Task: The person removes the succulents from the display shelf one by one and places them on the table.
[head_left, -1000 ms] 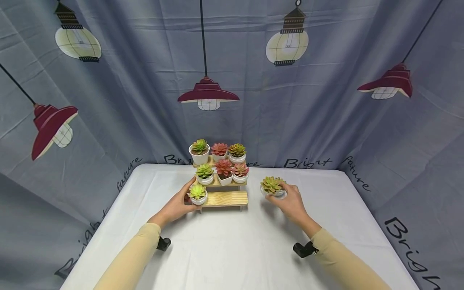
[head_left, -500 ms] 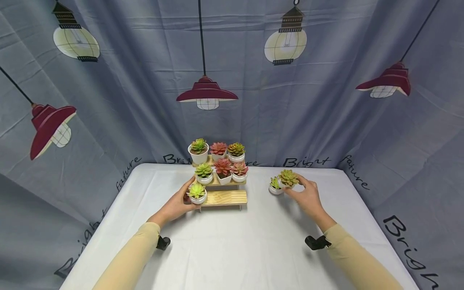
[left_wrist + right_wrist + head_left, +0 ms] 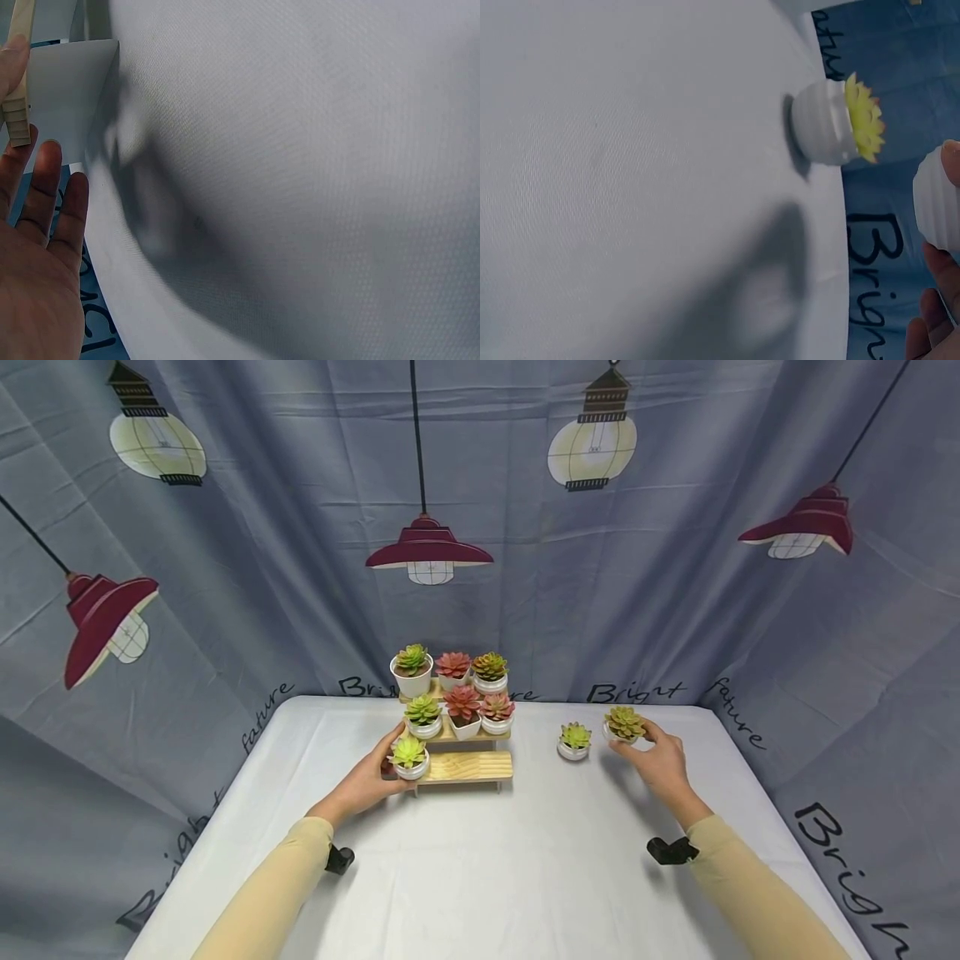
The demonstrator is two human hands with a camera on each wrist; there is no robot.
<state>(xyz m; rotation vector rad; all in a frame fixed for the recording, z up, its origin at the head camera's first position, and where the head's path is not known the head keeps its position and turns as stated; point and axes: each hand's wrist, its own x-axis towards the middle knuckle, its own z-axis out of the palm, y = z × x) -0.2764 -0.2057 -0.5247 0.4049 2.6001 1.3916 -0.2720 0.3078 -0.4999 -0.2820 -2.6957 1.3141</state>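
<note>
My right hand (image 3: 662, 764) pinches a white ribbed pot (image 3: 936, 199) between thumb and fingers; an olive-yellow succulent (image 3: 626, 722) fills its top. Its shadow falls apart from it on the cloth. Left of this hand, a small potted green succulent (image 3: 574, 742) stands upright on the table. At the left end of a three-step wooden plant stand (image 3: 472, 767), my left hand (image 3: 362, 787) grips the lowest board (image 3: 16, 112), thumb on the wood and other fingers spread past its end. A potted lime-green succulent (image 3: 409, 758) sits there, beside this hand.
Several potted succulents fill the upper steps, including a red one (image 3: 462, 706) in the middle and a green one (image 3: 412, 662) at the top left. White cloth covers the table (image 3: 487, 877). A grey-blue curtain (image 3: 495, 618) hangs behind it.
My right hand has carried its potted succulent to the right, past the small green one, which now shows fully on the table. The left hand stays at the stand.
</note>
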